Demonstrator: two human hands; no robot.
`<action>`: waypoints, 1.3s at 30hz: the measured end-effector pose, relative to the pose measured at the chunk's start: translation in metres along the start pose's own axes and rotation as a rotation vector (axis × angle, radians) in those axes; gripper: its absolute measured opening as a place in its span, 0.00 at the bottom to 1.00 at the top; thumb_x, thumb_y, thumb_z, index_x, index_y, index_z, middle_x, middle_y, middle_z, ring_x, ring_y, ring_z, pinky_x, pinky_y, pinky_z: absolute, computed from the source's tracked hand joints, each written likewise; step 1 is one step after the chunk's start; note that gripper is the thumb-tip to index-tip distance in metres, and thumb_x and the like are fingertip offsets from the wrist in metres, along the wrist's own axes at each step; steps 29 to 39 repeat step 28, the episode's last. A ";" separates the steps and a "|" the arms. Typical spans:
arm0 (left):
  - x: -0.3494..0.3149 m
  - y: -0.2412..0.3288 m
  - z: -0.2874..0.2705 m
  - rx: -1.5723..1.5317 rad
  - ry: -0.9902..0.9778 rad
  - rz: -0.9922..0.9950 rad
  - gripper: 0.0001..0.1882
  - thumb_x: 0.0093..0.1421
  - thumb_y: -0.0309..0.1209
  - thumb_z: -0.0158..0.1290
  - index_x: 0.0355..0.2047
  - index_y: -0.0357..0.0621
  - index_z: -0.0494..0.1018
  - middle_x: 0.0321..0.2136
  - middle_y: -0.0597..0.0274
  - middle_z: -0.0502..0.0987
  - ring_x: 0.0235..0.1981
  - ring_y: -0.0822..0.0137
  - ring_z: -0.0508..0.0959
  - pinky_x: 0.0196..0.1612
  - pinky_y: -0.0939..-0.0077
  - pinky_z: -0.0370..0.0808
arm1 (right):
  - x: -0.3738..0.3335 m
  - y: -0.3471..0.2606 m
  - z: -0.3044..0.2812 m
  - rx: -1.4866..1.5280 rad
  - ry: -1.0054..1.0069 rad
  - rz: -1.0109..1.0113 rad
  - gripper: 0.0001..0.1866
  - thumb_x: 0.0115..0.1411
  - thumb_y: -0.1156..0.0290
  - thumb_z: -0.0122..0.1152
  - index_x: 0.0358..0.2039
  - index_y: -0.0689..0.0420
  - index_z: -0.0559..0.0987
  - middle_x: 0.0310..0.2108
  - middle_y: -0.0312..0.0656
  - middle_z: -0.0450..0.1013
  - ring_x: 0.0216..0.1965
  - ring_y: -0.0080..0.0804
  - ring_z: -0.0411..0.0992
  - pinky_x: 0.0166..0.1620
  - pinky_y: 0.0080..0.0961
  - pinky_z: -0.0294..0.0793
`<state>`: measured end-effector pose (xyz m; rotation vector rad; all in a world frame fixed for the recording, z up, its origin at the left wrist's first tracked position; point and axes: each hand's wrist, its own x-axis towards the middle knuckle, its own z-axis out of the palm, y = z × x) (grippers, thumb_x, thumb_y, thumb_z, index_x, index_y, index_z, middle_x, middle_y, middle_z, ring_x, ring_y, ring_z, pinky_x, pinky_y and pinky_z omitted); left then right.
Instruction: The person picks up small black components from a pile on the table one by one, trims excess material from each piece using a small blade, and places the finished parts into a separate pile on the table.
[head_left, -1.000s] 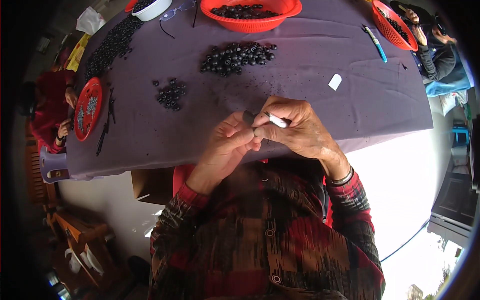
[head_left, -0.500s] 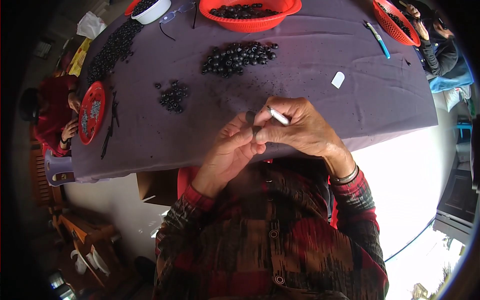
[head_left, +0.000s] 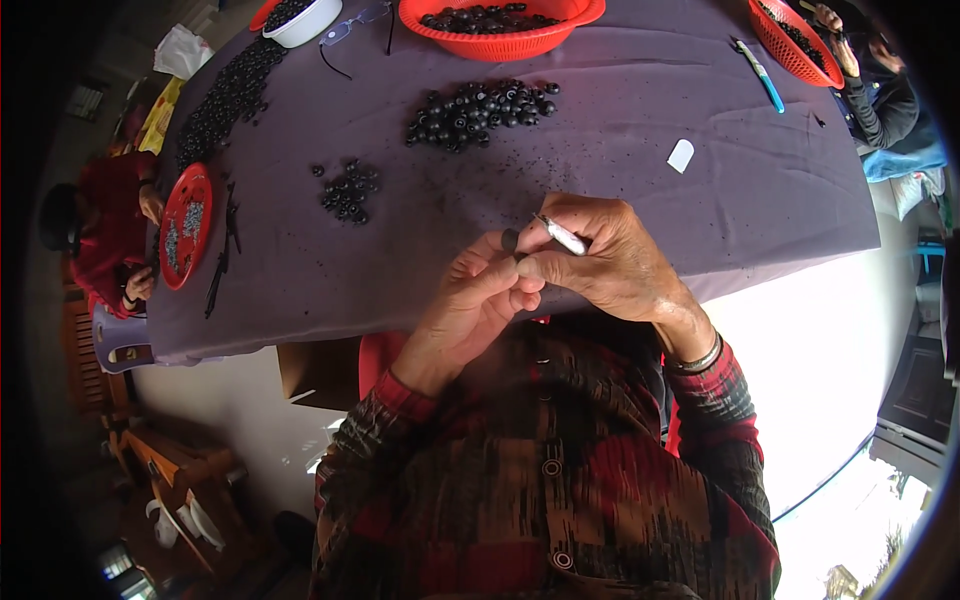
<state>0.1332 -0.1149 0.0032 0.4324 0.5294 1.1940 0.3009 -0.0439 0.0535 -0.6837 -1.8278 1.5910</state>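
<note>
My left hand [head_left: 470,300] and my right hand [head_left: 620,262] meet over the near edge of the cloth-covered table. In the right hand a small white-handled tool [head_left: 567,238] with a thin dark tip is gripped, tip toward the left fingers. The left thumb and fingers are pinched together, their tips touching or nearly touching the right ones. A black patch [head_left: 509,240] shows on a left fingertip; whether it is a finger cover or a held piece is unclear. Beyond the hands lie a larger pile of round black beads [head_left: 475,117] and a smaller pile of black beads [head_left: 351,191].
A red plastic basin [head_left: 505,44] of dark pieces stands at the far side. Glasses [head_left: 355,33], a blue-white pen [head_left: 760,76] and a white tab [head_left: 680,156] lie around. A red tray [head_left: 187,228] is at left. People sit at both sides.
The whole view has shifted slightly. My right hand has turned a little, and the white-handled tool now lies at a somewhat different angle. The dark spot between the thumbs shows less.
</note>
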 end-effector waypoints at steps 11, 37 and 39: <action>-0.002 0.005 -0.003 -0.014 0.004 0.144 0.04 0.62 0.25 0.49 0.35 0.49 0.73 0.29 0.68 0.73 0.32 0.74 0.71 0.35 0.76 0.70 | -0.011 -0.022 -0.006 -0.353 -0.033 0.066 0.12 0.62 0.64 0.55 0.31 0.62 0.72 0.21 0.38 0.67 0.25 0.22 0.65 0.31 0.21 0.66; 0.002 -0.003 -0.015 -0.067 0.015 0.101 0.06 0.64 0.31 0.48 0.38 0.48 0.74 0.29 0.68 0.76 0.32 0.74 0.74 0.36 0.76 0.72 | -0.014 0.013 0.008 -0.450 0.002 -0.252 0.07 0.60 0.71 0.56 0.34 0.61 0.75 0.28 0.44 0.74 0.28 0.38 0.77 0.31 0.27 0.75; 0.002 -0.003 -0.015 -0.067 0.015 0.101 0.06 0.64 0.31 0.48 0.38 0.48 0.74 0.29 0.68 0.76 0.32 0.74 0.74 0.36 0.76 0.72 | -0.014 0.013 0.008 -0.450 0.002 -0.252 0.07 0.60 0.71 0.56 0.34 0.61 0.75 0.28 0.44 0.74 0.28 0.38 0.77 0.31 0.27 0.75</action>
